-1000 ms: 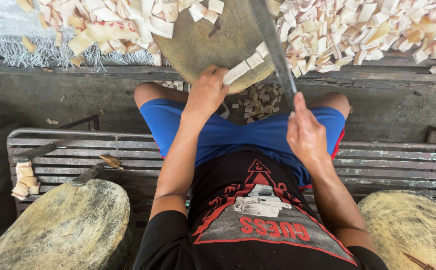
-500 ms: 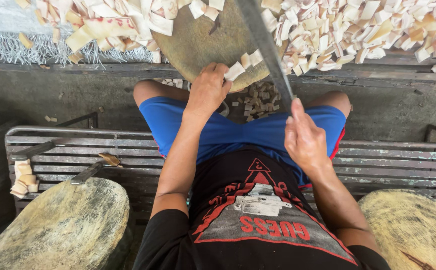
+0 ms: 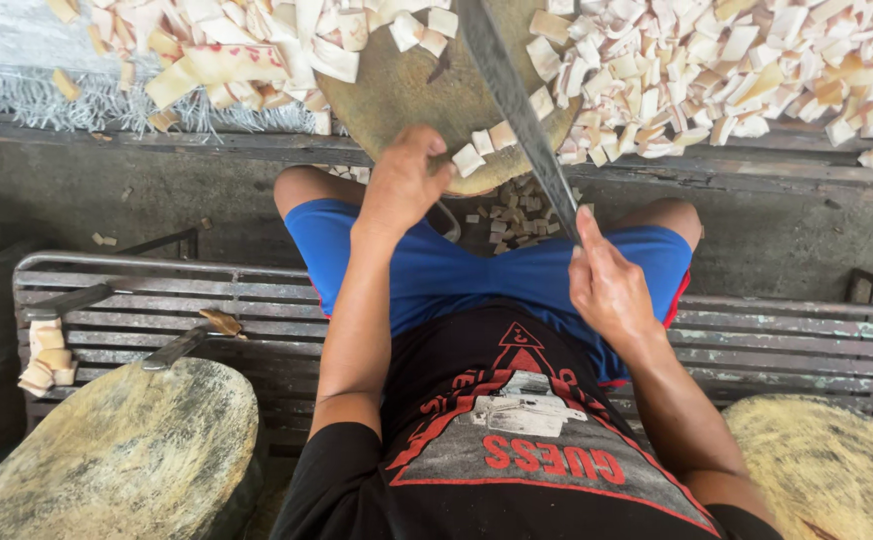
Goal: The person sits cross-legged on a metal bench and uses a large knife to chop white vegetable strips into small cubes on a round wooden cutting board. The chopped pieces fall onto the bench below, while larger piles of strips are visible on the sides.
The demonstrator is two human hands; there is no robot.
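Two hands work at a round wood block [image 3: 426, 95]. The right hand [image 3: 611, 290] has its grip pressed tight around the handle of a long knife [image 3: 516, 105], with one finger laid straight along the blade. The blade runs up and away from the grip, slanting over the block. The left hand [image 3: 404, 180] rests at the near edge of the block, fingers curled down on it; I cannot tell if it pinches anything. A short row of pale chips [image 3: 486, 145] lies on the block between the left hand and the blade, just beside both. Big heaps of the same pale chips lie on both sides of the block. No packages or signs show. Both arms reach forward from a slatted bench [image 3: 136, 300], the left arm nearly straight, the right elbow bent. Two more round blocks sit low at the left and right.
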